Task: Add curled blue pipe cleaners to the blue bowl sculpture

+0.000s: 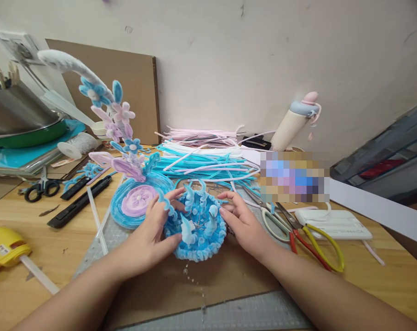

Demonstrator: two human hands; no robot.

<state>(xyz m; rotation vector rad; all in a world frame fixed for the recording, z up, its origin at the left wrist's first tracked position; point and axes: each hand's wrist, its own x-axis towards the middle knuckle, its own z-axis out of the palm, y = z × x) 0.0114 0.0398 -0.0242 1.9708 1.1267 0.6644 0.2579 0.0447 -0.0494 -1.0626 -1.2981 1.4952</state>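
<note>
A round blue and white pipe-cleaner crown piece [198, 230] stands on a brown cardboard sheet [180, 285] in front of me. My left hand [153, 234] grips its left side, thumb below and fingers curled over the rim. On the right rim rests my right hand [241, 220], its fingers closed on the fuzzy edge. A string of small beads [191, 276] dangles from the piece toward me.
A blue and pink flower disc with a tall flower stem [134, 197] stands at left. Behind lie loose pipe cleaners [204, 161]. Scissors and pliers [298, 230], a white box [332, 223], a bottle [293, 122], a yellow glue gun [3, 248], black scissors [39, 186].
</note>
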